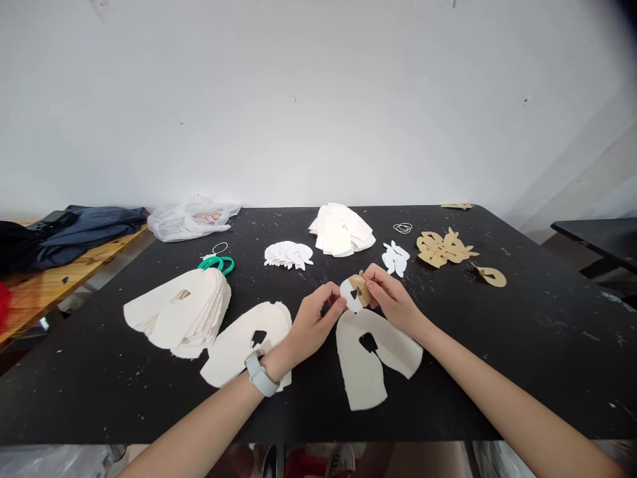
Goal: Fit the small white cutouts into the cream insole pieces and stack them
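Carefully, the left hand (pixel 313 325) and right hand (pixel 391 299) pinch a small white-and-tan paper cutout (pixel 354 293) above a cream cutout (pixel 361 375) near the front edge of the black bench (pixel 542 345); uneven pulling could tear it

The bare left forearm (pixel 209 415) and right forearm (pixel 502 392) reach in over the near edge of the table (pixel 318 435) and angle toward each other, with a pale smartwatch (pixel 259 375) strapped around the left wrist. The left hand (pixel 314 322) curls inward, its fingers bent and pinching, while the right hand (pixel 391 299) arches in from the other side, its fingertips (pixel 371 272) pressed down in a similar small grip. The two hands work close together near the table's middle, their fingertips just apart.
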A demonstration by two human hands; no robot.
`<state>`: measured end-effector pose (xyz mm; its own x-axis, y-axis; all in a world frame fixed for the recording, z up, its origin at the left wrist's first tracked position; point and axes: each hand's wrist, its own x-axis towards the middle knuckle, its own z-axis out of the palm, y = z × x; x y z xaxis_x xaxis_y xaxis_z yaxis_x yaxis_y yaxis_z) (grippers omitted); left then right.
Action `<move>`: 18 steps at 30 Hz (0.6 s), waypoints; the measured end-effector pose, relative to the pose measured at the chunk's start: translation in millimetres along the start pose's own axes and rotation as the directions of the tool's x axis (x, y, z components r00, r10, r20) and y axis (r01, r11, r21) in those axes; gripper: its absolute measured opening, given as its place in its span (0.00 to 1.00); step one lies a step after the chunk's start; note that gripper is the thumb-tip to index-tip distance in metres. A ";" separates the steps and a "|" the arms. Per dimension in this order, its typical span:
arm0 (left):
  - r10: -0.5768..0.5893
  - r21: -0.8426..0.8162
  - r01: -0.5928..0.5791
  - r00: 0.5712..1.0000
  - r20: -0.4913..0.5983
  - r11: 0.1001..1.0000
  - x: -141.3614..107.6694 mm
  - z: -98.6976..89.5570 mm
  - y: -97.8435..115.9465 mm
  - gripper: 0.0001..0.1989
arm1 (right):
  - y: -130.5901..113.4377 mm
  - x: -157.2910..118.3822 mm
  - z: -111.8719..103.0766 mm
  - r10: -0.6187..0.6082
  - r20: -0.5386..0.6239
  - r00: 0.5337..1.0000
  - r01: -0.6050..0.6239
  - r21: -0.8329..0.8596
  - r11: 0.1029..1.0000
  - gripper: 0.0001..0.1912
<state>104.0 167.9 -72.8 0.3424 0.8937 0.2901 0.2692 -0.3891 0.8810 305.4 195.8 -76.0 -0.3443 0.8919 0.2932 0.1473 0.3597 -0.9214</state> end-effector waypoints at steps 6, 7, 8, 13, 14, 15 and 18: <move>-0.047 -0.042 0.046 0.999 -0.021 0.998 1.7 0.9 -1.4 0.13 | 13.5 7.4 -12.2 0.122 -0.081 0.989 -0.110 0.141 0.984 0.13; -0.052 -0.041 0.051 0.998 -0.023 0.998 1.9 0.8 -1.6 0.13 | 15.1 8.2 -13.2 0.133 -0.090 0.987 -0.117 0.167 0.979 0.13; -0.057 -0.038 0.056 0.998 -0.027 0.998 2.0 0.7 -1.9 0.13 | 16.5 8.9 -14.1 0.140 -0.101 0.985 -0.120 0.184 0.976 0.13; -0.073 -0.022 0.071 0.995 -0.063 0.997 2.0 0.0 -5.0 0.14 | 21.0 13.8 -20.9 0.167 -0.219 0.961 -0.120 0.214 0.969 0.14; -0.069 -0.021 0.068 0.995 -0.070 0.997 2.0 -0.3 -5.5 0.14 | 22.1 15.0 -24.0 0.173 -0.252 0.952 -0.118 0.216 0.969 0.14; -0.066 -0.022 0.064 0.995 -0.076 0.998 2.0 -0.6 -5.8 0.14 | 23.4 16.1 -27.9 0.177 -0.285 0.942 -0.117 0.214 0.970 0.14; -0.062 -0.024 0.060 0.994 -0.092 0.998 2.4 -1.6 -5.2 0.14 | 30.1 19.0 -44.3 0.182 -0.390 0.903 -0.125 0.168 0.978 0.13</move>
<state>102.0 172.4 -76.1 0.2406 0.9329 0.2680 0.2673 -0.3291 0.9057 344.4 235.7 -86.8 0.0778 0.9774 0.1964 0.0310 0.1946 -0.9804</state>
